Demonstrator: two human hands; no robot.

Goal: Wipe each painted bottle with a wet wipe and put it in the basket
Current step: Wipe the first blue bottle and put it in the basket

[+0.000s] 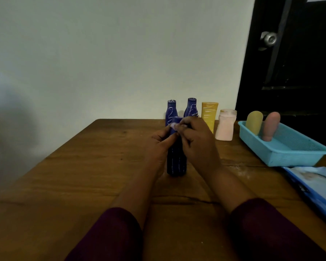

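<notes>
A dark blue painted bottle [176, 161] with white lines stands upright on the wooden table [83, 166] in front of me. My left hand [159, 146] grips its upper body. My right hand [198, 140] pinches a small pale wet wipe [174, 126] against the bottle's neck. Behind it, near the wall, stand two more blue bottles [171, 112] [191, 108], a yellow bottle [209, 115] and a pale pink bottle [225, 125]. The light blue basket [290, 153] at the right holds an olive-yellow bottle [254, 122] and a pink one [271, 127], both leaning on its far wall.
A blue pack of wet wipes [316, 187] lies at the table's right edge, just in front of the basket. A dark door with a round metal knob [269, 39] is behind the basket. A pale wall runs along the table's far edge.
</notes>
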